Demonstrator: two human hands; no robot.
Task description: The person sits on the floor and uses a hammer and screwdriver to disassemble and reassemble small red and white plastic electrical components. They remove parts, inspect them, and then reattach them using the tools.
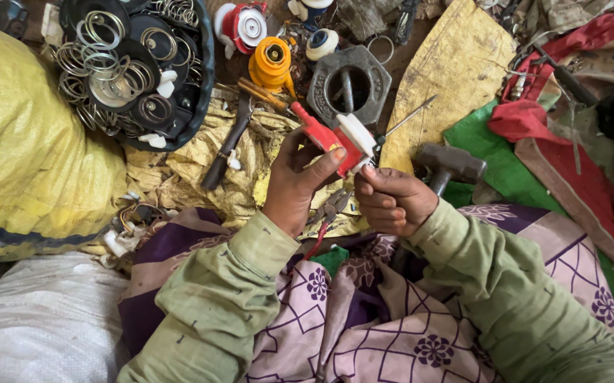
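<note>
1. Left hand grips red-and-white plastic part, raised over lap.
2. Right hand closed on thin screwdriver, tip at the part.
3. Risk: tip slips off smooth plastic, jabbing left thumb; part may crack.

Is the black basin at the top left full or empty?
Full. The black basin is heaped with metal rings, black discs and small white pieces; its bottom is hidden.
</note>
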